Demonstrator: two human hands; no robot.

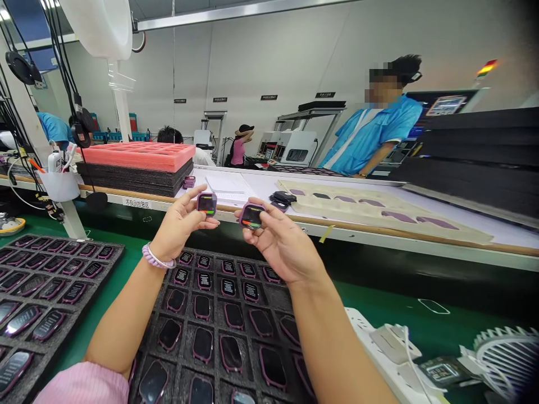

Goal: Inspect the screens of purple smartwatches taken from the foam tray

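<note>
My left hand (182, 222) grips a purple-framed smartwatch body (206, 205) between thumb and fingers, its lit screen facing me with coloured bars. A second smartwatch body of the same kind (251, 216), also lit, is pinched in my right hand (284, 238). Both are held up side by side, apart from each other, in front of the shelf edge. Below my forearms lies a black foam tray (189, 322) with purple-framed watches in its pockets. Some of these show white text and others are dark.
Another foam tray of watches (90, 297) lies left. On the shelf are stacked red and black foam (138, 157), papers (227, 184), black pieces (283, 198) and a beige tray (337, 210). A power strip (374, 348) sits right. A person in blue (362, 134) stands behind the shelf.
</note>
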